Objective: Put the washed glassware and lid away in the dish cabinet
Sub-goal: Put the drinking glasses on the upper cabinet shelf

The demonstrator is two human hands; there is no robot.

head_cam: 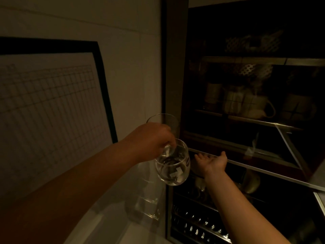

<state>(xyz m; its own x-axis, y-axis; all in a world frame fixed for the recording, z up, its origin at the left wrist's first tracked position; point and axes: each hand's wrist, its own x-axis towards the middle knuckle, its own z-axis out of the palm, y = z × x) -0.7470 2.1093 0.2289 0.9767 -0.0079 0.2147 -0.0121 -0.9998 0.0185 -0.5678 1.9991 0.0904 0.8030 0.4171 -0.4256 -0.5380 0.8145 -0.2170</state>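
Observation:
My left hand (151, 140) pinches two clear glasses by their rims. A round stemless glass (174, 164) hangs below the fingers, and a second glass (162, 119) shows above and behind the hand. Both are held in front of the left edge of the dark dish cabinet (174, 67). My right hand (213, 161) is palm up with fingers spread, its fingertips under the edge of the cabinet's glass door (263, 166). No lid is visible.
Mugs (249, 104) stand on the middle shelf behind the glass. A metal rack (198, 224) with dishes sits in the lower compartment. A black-framed chart (52, 103) hangs on the wall at left. A tall clear container (146, 196) stands on the pale surface below.

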